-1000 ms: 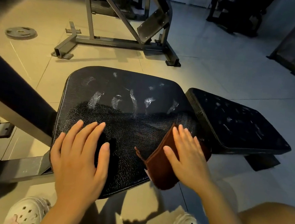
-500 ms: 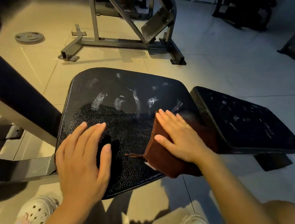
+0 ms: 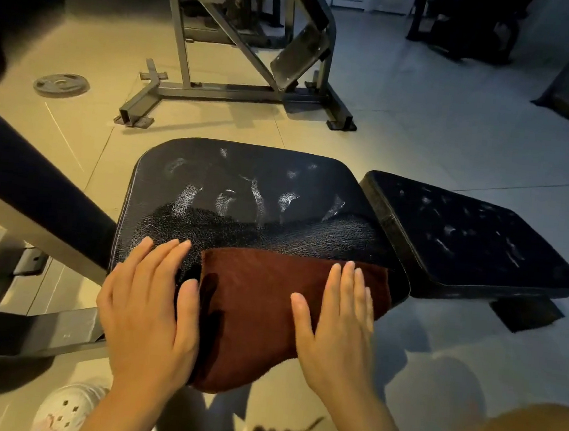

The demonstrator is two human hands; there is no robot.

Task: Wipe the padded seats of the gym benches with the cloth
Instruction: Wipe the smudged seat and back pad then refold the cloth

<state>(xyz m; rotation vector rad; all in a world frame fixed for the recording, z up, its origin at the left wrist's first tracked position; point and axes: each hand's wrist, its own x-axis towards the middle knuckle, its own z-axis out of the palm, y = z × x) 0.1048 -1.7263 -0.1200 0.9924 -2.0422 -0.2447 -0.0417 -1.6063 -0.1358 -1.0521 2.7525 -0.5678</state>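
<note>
A black padded bench seat with cracked, scuffed vinyl fills the middle of the view. A dark red-brown cloth lies spread over the seat's near half and hangs over its front edge. My right hand presses flat on the right part of the cloth, fingers straight. My left hand rests flat on the seat's near left corner, its thumb side touching the cloth's left edge. A second black pad adjoins the seat on the right.
A grey metal machine frame stands on the tiled floor beyond the seat. A weight plate lies on the floor at far left. A dark padded bar and its metal support run diagonally at left. My white shoes show below.
The cloth, folded at the seat's right edge before, now lies spread wide across the near half. My right hand slid with it toward the front. My left hand stayed in place.
</note>
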